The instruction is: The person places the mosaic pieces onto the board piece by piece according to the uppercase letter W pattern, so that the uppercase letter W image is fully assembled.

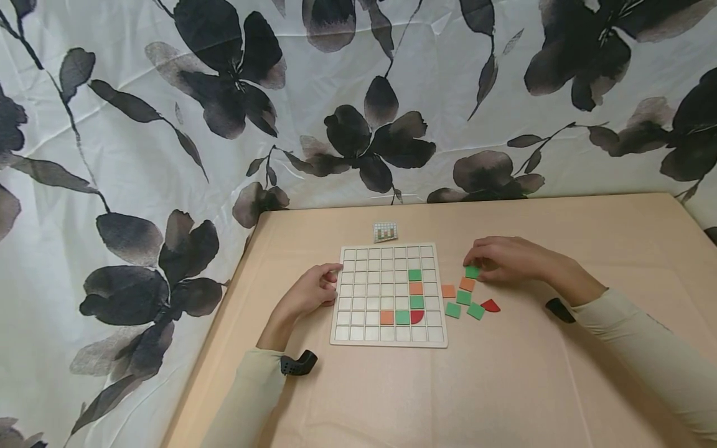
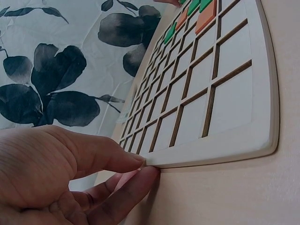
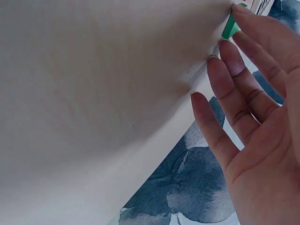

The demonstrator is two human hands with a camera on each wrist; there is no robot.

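Observation:
A white grid board (image 1: 358, 290) lies flat on the table, with several green, orange and red tiles in its cells toward the right. At its left edge, my left hand (image 1: 312, 287) holds the rim between thumb and fingertips; the left wrist view shows the thumb (image 2: 126, 157) against the edge. To the right of the board, my right hand (image 1: 511, 256) pinches a green tile (image 1: 472, 272) at the top of a loose group. That green tile (image 3: 229, 26) is partly hidden behind the fingers in the right wrist view.
Loose green tiles (image 1: 463, 297), orange tiles (image 1: 449, 291) and a red rounded piece (image 1: 491, 305) lie right of the board. A small card with a grid pattern (image 1: 385, 232) sits behind the board. Flowered cloth (image 1: 313, 74) hangs beyond the wooden table (image 1: 504, 386).

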